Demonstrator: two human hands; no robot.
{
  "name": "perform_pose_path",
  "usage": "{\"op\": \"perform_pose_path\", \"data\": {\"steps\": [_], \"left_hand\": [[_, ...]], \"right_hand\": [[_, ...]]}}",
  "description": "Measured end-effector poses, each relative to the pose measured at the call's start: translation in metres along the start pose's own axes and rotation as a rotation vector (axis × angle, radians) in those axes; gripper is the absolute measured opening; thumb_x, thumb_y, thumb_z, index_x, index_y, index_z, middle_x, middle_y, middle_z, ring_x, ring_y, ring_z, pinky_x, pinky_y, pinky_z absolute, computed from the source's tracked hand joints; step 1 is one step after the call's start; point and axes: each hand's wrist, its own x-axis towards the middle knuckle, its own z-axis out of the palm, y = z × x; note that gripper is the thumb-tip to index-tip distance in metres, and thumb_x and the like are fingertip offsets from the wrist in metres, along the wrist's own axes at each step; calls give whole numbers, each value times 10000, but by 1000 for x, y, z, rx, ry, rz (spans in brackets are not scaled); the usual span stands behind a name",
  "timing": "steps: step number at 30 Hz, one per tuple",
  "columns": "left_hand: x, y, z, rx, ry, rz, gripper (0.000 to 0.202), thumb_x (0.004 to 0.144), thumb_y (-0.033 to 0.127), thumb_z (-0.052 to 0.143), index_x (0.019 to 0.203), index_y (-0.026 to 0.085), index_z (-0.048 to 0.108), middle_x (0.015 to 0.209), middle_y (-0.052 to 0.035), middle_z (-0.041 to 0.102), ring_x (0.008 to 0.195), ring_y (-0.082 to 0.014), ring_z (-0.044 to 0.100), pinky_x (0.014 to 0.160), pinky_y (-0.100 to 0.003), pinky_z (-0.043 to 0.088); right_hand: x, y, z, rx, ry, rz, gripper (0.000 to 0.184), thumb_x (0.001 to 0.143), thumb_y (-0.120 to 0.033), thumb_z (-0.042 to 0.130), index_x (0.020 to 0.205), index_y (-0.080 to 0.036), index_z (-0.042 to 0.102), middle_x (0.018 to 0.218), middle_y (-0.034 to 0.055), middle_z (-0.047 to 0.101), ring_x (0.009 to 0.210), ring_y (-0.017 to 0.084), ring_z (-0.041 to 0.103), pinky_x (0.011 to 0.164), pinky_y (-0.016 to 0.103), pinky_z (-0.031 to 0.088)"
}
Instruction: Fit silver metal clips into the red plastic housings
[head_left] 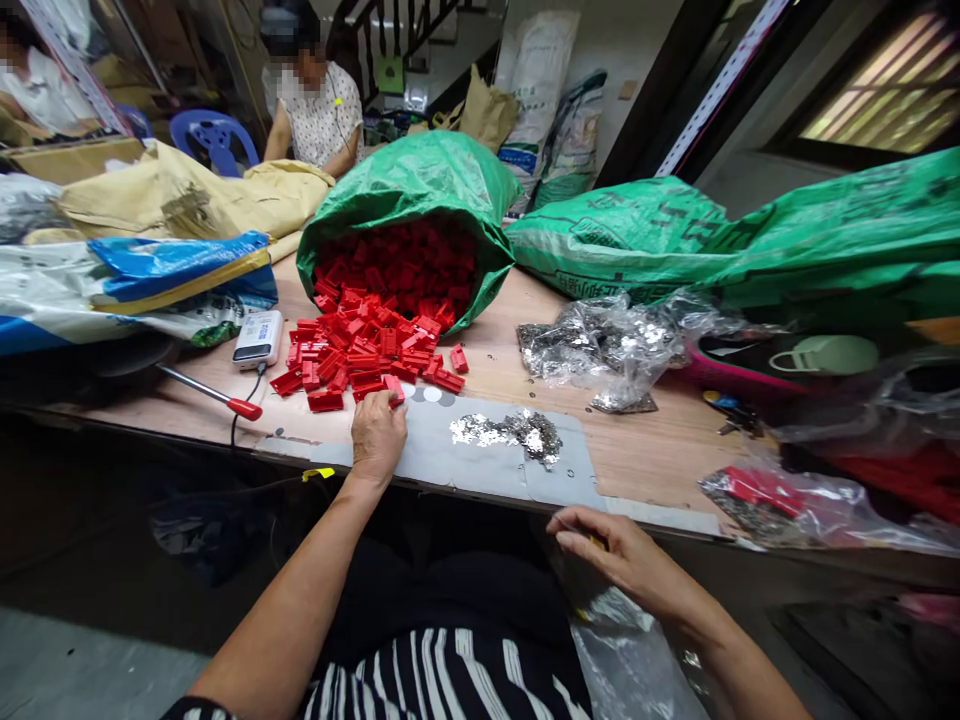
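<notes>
My left hand [377, 437] is at the near edge of a heap of red plastic pieces [352, 350], its fingers closed on one small red plastic piece [394, 389]. The heap spills from the mouth of a green woven sack [420, 165]. To the right of that hand, small shiny metal parts [536, 435] lie piled on a grey mat [427, 450]. My right hand [611, 550] hovers at the table's front edge, fingers curled together. A bit of something dark and yellow shows at its palm, too small to name.
Clear bags of metal parts [600, 340] lie right of centre, with another bag [780, 490] at the front right. A red-tipped rod [244, 407] and a white power bank [257, 340] are on the left. Green sacks [622, 235] line the back. A person [319, 110] sits beyond the table.
</notes>
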Motion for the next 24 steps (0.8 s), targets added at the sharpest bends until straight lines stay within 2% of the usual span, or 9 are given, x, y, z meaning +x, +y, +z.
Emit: {"op": "perform_pose_path", "data": {"steps": [4,7,13,18,24], "left_hand": [[4,3,0,37,-12,-9,96,812,207,588,895,158,591,905,-96,651,906,-264,582,851,-382,445],[8,6,2,68,-13,-29,138,801,226,610,906,145,573,894,-110,638,915,-283,574,854,-403,434],[15,10,3,93,-6,-80,294,784,215,631,1038,125,512,928,-132,637,918,-292,581,838,-405,426],[19,8,3,79,5,-100,206,800,195,592,991,150,529,891,-117,646,914,-293,592,818,-397,425],[18,7,1,51,11,-103,83,819,219,549,892,180,557,851,-91,646,864,-272,600,774,-375,435]], "right_hand": [[27,-7,1,-251,361,8,202,871,-371,496,946,-221,609,895,45,687,802,204,628,710,306,461],[44,-4,7,-385,510,80,174,839,-343,523,955,-224,576,842,29,671,767,204,636,644,294,451],[56,-1,16,-505,562,100,178,860,-353,510,985,-232,550,781,6,644,702,190,626,586,273,418],[63,-6,18,-505,590,58,158,866,-342,504,965,-237,568,774,4,643,656,171,608,558,261,400],[72,-8,22,-473,577,-27,136,871,-293,502,956,-239,593,875,19,657,727,170,613,618,268,437]]}}
